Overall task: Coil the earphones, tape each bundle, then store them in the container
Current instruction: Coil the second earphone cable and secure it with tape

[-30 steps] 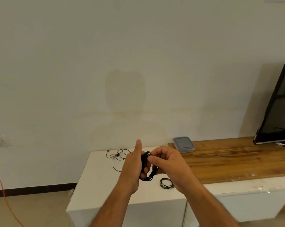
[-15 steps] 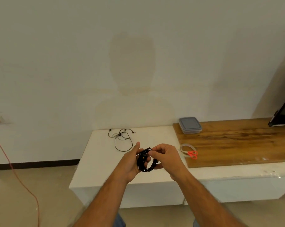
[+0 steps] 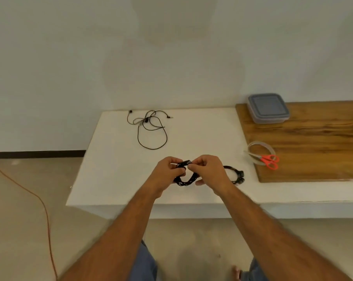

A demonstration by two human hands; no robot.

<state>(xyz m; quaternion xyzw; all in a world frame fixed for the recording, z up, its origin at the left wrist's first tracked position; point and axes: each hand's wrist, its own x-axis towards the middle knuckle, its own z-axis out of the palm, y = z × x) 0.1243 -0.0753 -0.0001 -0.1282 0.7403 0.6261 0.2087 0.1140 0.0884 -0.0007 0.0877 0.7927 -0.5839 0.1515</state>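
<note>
A coiled bundle of black earphones hangs between my two hands above the white table. My left hand pinches its upper left side and my right hand pinches its top from the right. Another coiled black bundle lies on the table just right of my right hand. Loose, uncoiled black earphones are spread at the table's far left. The grey lidded container stands shut at the back of the wooden top. A clear tape roll lies near that top's left edge.
Red-handled scissors rest across the tape roll. An orange cable runs over the floor at the left. A white wall rises right behind the table. My knees and a bare foot show below the table's front edge.
The view has tilted down and closer to the table. My hands have stayed together on the bundle and lowered toward the table; my left thumb, raised a second ago, is now folded onto the coil.
</note>
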